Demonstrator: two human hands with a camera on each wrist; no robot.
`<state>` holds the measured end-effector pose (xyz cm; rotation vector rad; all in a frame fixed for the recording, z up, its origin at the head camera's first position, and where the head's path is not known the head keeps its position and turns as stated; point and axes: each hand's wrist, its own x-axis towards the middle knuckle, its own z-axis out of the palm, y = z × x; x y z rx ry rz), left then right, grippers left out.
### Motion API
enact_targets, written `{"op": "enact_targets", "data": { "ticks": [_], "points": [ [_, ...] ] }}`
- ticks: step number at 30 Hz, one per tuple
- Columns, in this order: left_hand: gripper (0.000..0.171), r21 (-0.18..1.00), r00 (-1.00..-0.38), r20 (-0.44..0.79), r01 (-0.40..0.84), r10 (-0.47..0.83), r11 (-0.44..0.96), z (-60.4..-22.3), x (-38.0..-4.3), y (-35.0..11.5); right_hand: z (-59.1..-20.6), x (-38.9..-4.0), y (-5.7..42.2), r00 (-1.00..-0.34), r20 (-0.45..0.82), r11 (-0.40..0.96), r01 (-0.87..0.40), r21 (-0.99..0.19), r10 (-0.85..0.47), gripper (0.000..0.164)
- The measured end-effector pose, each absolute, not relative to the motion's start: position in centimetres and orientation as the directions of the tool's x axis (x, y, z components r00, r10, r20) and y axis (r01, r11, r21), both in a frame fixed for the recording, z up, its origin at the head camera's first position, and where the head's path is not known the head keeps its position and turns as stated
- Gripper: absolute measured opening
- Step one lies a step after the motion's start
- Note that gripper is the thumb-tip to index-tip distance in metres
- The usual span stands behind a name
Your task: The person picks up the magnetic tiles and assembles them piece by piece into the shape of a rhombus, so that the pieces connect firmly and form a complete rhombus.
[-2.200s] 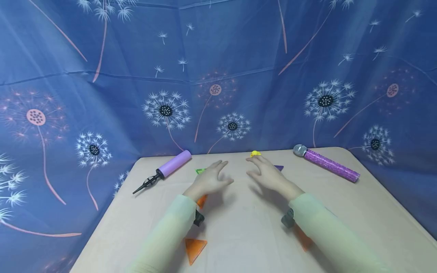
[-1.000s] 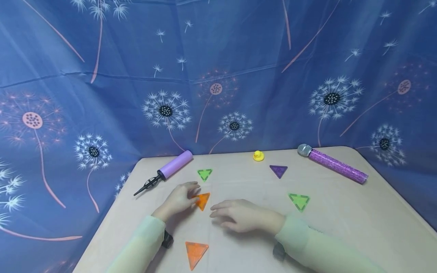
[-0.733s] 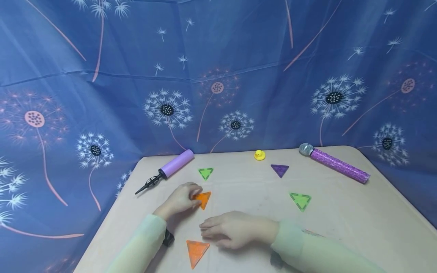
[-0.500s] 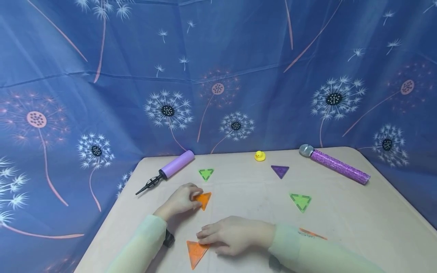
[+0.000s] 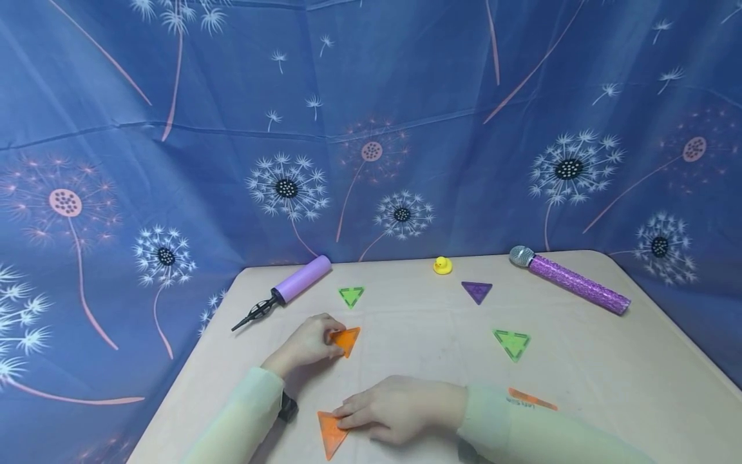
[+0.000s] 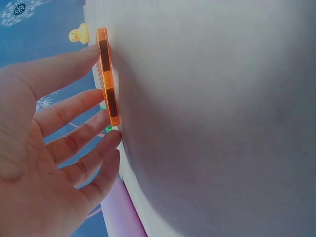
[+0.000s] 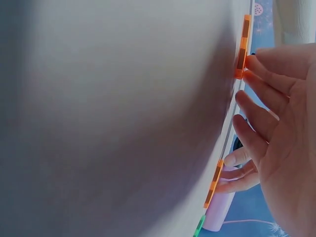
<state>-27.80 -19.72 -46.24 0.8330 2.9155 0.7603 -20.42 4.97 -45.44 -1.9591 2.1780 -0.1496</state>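
Observation:
My left hand (image 5: 310, 338) pinches an orange triangular magnetic tile (image 5: 348, 341) between thumb and fingertips at its left side. In the left wrist view this orange tile (image 6: 108, 81) appears edge-on, with dark strips along its edge. Nearer the front of the table, my right hand (image 5: 400, 409) has fairly straight fingertips touching the right corner of a second orange triangular tile (image 5: 330, 435), covering that corner. The right wrist view has this tile (image 7: 243, 47) at the top and my left hand's tile (image 7: 214, 182) lower down. A third orange tile (image 5: 532, 399) is partly hidden behind my right sleeve.
Green triangular tiles lie at back left (image 5: 351, 296) and right (image 5: 513, 343). A purple triangular tile (image 5: 477, 291) and a yellow rubber duck (image 5: 443, 265) are towards the back. A purple hand pump (image 5: 301, 279) lies left, a glittery purple microphone (image 5: 570, 280) right. A blue dandelion curtain (image 5: 371, 129) hangs behind.
Both hands have come down from above the table. The left hand has reached the farther orange tile and stayed there. The right hand has moved left and nearer, onto the front orange tile.

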Motion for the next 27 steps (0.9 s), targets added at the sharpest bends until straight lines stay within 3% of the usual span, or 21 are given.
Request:
{"op": "enact_targets", "data": {
  "ticks": [7, 19, 27],
  "points": [
    [0.046, 0.467, -0.862, 0.102, 0.482, 0.496, 0.741, -46.3, -27.7, -19.5, -45.6, -20.9, 6.8, -0.158, -0.058, 0.167, -0.957, -0.238, -0.986, 0.052],
    [0.048, 0.506, -0.886, 0.077, 0.43, 0.458, 0.747, -46.1, -27.6, -19.0, -45.7, -22.6, 12.3, -0.408, -0.062, 0.403, -0.85, -0.338, -0.911, 0.046],
    [0.048, 0.506, -0.887, 0.085, 0.431, 0.454, 0.747, -45.8, -27.8, -18.7, -45.4, -24.0, 15.9, -0.538, -0.06, 0.526, -0.787, -0.323, -0.841, 0.045]
  ]
}}
